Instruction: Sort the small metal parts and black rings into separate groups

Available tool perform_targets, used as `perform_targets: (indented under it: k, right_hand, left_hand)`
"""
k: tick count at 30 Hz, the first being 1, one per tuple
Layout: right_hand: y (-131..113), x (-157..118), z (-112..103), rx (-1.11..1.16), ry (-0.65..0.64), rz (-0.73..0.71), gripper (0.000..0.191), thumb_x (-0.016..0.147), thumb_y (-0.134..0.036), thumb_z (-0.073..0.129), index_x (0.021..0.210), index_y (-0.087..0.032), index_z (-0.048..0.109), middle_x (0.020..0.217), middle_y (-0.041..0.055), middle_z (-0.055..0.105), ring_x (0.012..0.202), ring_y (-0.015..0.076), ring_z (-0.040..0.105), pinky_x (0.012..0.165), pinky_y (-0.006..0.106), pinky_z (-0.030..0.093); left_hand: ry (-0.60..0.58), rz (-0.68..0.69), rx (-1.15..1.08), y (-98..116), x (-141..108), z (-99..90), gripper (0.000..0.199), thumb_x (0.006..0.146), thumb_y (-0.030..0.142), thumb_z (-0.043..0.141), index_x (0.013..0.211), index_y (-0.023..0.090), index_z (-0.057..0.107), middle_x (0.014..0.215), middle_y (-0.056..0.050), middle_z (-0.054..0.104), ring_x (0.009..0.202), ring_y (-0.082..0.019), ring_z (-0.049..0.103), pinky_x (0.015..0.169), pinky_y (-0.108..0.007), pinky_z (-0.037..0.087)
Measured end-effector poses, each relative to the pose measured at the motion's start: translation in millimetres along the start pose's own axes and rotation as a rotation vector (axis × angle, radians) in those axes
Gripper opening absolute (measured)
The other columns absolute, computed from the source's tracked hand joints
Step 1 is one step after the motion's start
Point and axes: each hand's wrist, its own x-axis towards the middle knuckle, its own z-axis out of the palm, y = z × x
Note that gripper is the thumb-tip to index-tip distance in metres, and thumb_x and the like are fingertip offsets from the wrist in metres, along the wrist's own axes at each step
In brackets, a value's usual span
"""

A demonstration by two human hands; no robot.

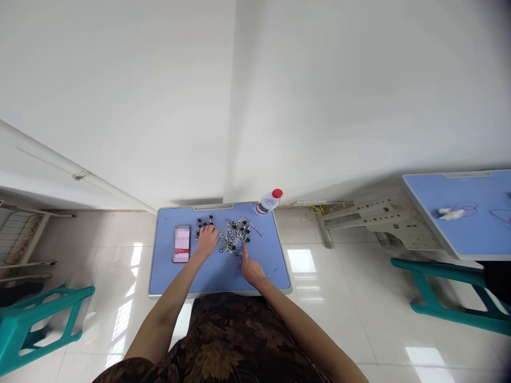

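On your bottle of clear plastic with a red cap [269,202], the red-and-dark label was too small to read; the phone with a pinkish-white screen and a red band [182,243] was blurred past reading too. Your left hand [207,239] lay with bent fingers over the near side of a small cluster of round black-and-silver metal parts [205,219], just right of the phone. You could not tell whether those fingers were clamped on a piece. Your right hand [252,270] stretched its index finger to the near edge of a larger heap of shiny silver parts, rings and black discs [235,232], its other fingers curled; whether it held anything, you could not tell. A thin silvery rod [256,230] slanted just right of the heap. Everything stood on a smooth blue tabletop with rounded corners and a pale grey rim [215,276].
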Motion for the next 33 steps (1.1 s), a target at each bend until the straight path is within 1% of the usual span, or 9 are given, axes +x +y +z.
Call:
perform_targets:
  k: [4, 6, 9, 16, 19, 23, 26, 29, 33]
  right_hand:
    - [1, 1, 1, -0.009, 0.008, -0.01, 0.075, 0.1, -0.012, 0.036, 0.164, -0.003, -0.002, 0.12, 0.0248, 0.071, 0.107, 0.0311, 0.07, 0.09, 0.038, 0.053]
    - [0, 1, 1, -0.022, 0.006, -0.004, 0.076, 0.099, -0.01, 0.034, 0.164, -0.004, -0.003, 0.122, 0.0242, 0.071, 0.107, 0.0306, 0.07, 0.091, 0.039, 0.054]
    - [-1, 1, 0, -0.032, 0.002, 0.005, 0.077, 0.097, -0.008, 0.034, 0.165, -0.005, -0.002, 0.122, 0.024, 0.071, 0.107, 0.0308, 0.071, 0.091, 0.039, 0.054]
    - [0, 1, 1, -0.011, 0.022, 0.002, 0.078, 0.099, -0.011, 0.037, 0.164, -0.004, -0.005, 0.119, 0.0247, 0.072, 0.109, 0.031, 0.071, 0.092, 0.038, 0.054]
    - [0, 1, 2, -0.012, 0.035, -0.005, 0.081, 0.097, -0.01, 0.036, 0.163, -0.004, -0.01, 0.118, 0.0246, 0.073, 0.107, 0.0316, 0.072, 0.091, 0.039, 0.054]
    - [0, 1, 1, -0.034, 0.026, -0.009, 0.08, 0.098, -0.008, 0.037, 0.165, -0.009, -0.008, 0.119, 0.0228, 0.073, 0.107, 0.0305, 0.072, 0.09, 0.038, 0.055]
    - [-1, 1, 1, -0.053, 0.016, -0.006, 0.079, 0.1, -0.009, 0.037, 0.165, -0.011, -0.007, 0.12, 0.0218, 0.073, 0.108, 0.0293, 0.072, 0.091, 0.037, 0.055]
    - [-2, 2, 1, -0.064, 0.029, -0.002, 0.079, 0.101, -0.011, 0.038, 0.165, -0.01, -0.008, 0.12, 0.0228, 0.072, 0.109, 0.0291, 0.072, 0.091, 0.035, 0.055]
    - [-2, 2, 0, -0.057, 0.021, -0.002, 0.079, 0.099, -0.008, 0.037, 0.164, -0.006, -0.008, 0.118, 0.0248, 0.072, 0.108, 0.0296, 0.072, 0.09, 0.035, 0.054]
  left_hand:
    - [-0.091, 0.238, -0.051, 32, -11, 10.3, 0.017, 0.097, 0.024, 0.06, 0.112, 0.021, 0.066, 0.115, -0.008, 0.066, 0.109, -0.023, 0.06, 0.095, -0.038, 0.041]
    - [-0.133, 0.285, -0.031, 46, -14, 16.5, 0.015, 0.096, 0.024, 0.061, 0.11, 0.021, 0.066, 0.113, -0.008, 0.067, 0.111, -0.024, 0.059, 0.096, -0.038, 0.04]
    - [-0.169, 0.267, 0.0, 59, -13, 23.4, 0.015, 0.097, 0.018, 0.054, 0.105, 0.02, 0.067, 0.109, -0.009, 0.068, 0.11, -0.025, 0.058, 0.097, -0.04, 0.039]
    - [-0.151, 0.197, -0.046, 76, -2, 26.3, 0.021, 0.094, 0.008, 0.049, 0.096, 0.018, 0.068, 0.103, -0.011, 0.071, 0.106, -0.027, 0.06, 0.097, -0.043, 0.039]
    - [-0.156, 0.156, -0.095, 80, 1, 23.8, 0.02, 0.093, 0.008, 0.052, 0.099, 0.018, 0.068, 0.105, -0.01, 0.071, 0.106, -0.026, 0.061, 0.097, -0.042, 0.039]
    - [-0.154, 0.042, -0.228, 76, -1, 18.1, 0.023, 0.094, 0.016, 0.059, 0.113, 0.022, 0.069, 0.114, -0.007, 0.072, 0.112, -0.025, 0.06, 0.097, -0.041, 0.04]
    - [-0.163, -0.02, -0.269, 70, -7, 16.1, 0.018, 0.094, 0.019, 0.061, 0.106, 0.023, 0.073, 0.113, -0.006, 0.072, 0.112, -0.024, 0.061, 0.098, -0.041, 0.039]
    - [-0.178, 0.037, -0.234, 67, -13, 17.9, 0.014, 0.093, 0.016, 0.061, 0.097, 0.021, 0.074, 0.108, -0.007, 0.072, 0.11, -0.024, 0.061, 0.099, -0.042, 0.039]
    - [-0.174, 0.126, -0.159, 71, -16, 21.5, 0.02, 0.094, 0.012, 0.054, 0.101, 0.02, 0.071, 0.107, -0.008, 0.072, 0.11, -0.025, 0.06, 0.099, -0.043, 0.039]
